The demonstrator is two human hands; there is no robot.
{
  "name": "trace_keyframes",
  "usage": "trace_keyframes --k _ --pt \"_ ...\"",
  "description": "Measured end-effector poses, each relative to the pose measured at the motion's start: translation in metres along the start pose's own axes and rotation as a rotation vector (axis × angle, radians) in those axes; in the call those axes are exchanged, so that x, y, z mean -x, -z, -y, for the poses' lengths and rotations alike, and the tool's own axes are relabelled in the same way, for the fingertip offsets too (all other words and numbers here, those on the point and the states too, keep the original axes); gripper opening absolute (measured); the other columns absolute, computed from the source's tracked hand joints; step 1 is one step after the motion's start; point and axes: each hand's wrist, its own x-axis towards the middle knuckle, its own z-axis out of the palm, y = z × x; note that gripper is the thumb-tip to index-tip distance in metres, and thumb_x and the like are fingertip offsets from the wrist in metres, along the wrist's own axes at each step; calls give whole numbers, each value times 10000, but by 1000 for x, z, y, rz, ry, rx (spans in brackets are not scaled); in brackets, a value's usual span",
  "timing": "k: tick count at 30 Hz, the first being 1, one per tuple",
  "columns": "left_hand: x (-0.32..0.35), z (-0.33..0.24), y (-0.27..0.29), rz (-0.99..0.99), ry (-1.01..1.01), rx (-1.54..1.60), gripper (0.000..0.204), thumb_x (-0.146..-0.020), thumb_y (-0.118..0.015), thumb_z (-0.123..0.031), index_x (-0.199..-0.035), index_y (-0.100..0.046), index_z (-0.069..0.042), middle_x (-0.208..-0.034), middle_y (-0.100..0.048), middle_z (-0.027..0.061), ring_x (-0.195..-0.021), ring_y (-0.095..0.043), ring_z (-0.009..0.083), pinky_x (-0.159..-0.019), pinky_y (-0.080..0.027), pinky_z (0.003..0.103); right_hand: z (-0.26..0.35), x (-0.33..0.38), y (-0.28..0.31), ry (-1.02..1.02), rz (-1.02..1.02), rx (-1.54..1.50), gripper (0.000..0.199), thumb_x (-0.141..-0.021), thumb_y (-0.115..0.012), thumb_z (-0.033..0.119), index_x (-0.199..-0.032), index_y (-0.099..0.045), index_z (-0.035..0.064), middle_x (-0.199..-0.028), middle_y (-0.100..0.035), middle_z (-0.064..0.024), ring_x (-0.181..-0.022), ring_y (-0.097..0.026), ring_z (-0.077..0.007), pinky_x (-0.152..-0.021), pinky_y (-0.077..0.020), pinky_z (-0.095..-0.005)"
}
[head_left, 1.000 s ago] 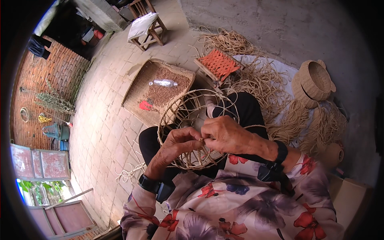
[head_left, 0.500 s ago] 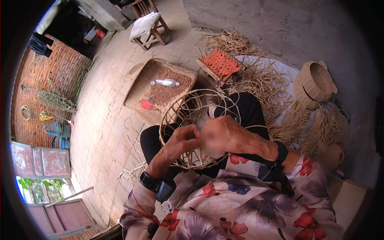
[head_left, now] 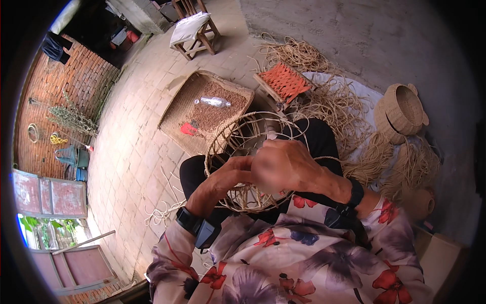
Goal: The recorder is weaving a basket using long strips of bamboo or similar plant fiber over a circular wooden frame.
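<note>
An open-work basket (head_left: 216, 133) of tan cord or cane loops rests in my lap between my knees. My left hand (head_left: 232, 172) reaches over its near left side, with curled fingers partly hidden behind the right. Pressed close against it, my right hand (head_left: 289, 161) is closed over the basket's middle. A blurred patch covers part of it, so what either set of fingertips pinches does not show. From beside the right hand a tan strand (head_left: 328, 157) runs off over my right knee toward the cord bundles.
Heaps of tan cord (head_left: 341, 109) lie on a white sheet at right, near a finished woven basket (head_left: 402, 111). Ahead are a low stool with an orange woven seat (head_left: 283, 82) and a woven tray (head_left: 177, 109) holding brown grains and a clear bottle (head_left: 215, 102). A cushioned chair (head_left: 195, 30) stands farther off.
Both hands stay together over the basket. The left fingers have slipped further behind the right hand, and the right hand has risen slightly. The whole view has shifted a little.
</note>
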Motion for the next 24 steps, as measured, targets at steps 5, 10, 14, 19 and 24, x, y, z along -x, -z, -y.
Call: trace_keyframes --k 5,10,14,19,24 --pt "-1 6 7 18 38 14 134 -758 -650 -99 -859 -600 -26 -830 -597 -4 -781 -541 78 -720 -414 224 -12 -11 3 -85 202 -52 162 -703 -630 214 -691 -622 52 -717 -635 -111 -693 -631 -316 -638 -487 -426" --pt "2 4 7 -13 79 49 132 -743 -674 -85 -822 -583 -33 -834 -603 14 -786 -548 84 -731 -421 232 -15 -26 7 -164 400 -178 186 -670 -636 222 -681 -649 37 -664 -641 -126 -649 -636 -295 -606 -481 -394" --pt "-9 -3 2 0 74 0 186 -721 -712 -62 -779 -536 -48 -831 -609 29 -772 -553 85 -710 -437 231 -38 -26 2 -198 516 -183 203 -660 -638 198 -737 -654 11 -650 -635 -115 -589 -606 -217 -560 -459 -358" --pt "6 -1 -1 -187 -13 -117 219 -742 -727 -69 -810 -521 -40 -814 -616 24 -721 -579 93 -643 -469 249 -41 -50 -6 -170 802 -211 234 -657 -632 191 -793 -657 3 -653 -625 -99 -588 -567 -166 -563 -443 -331" --pt "13 3 -16 -317 -210 -407 192 -767 -718 -51 -842 -543 -33 -791 -627 18 -740 -602 79 -664 -484 238 -51 -54 -11 -228 975 -324 223 -657 -646 177 -811 -667 17 -638 -602 -45 -610 -530 -135 -574 -420 -310"
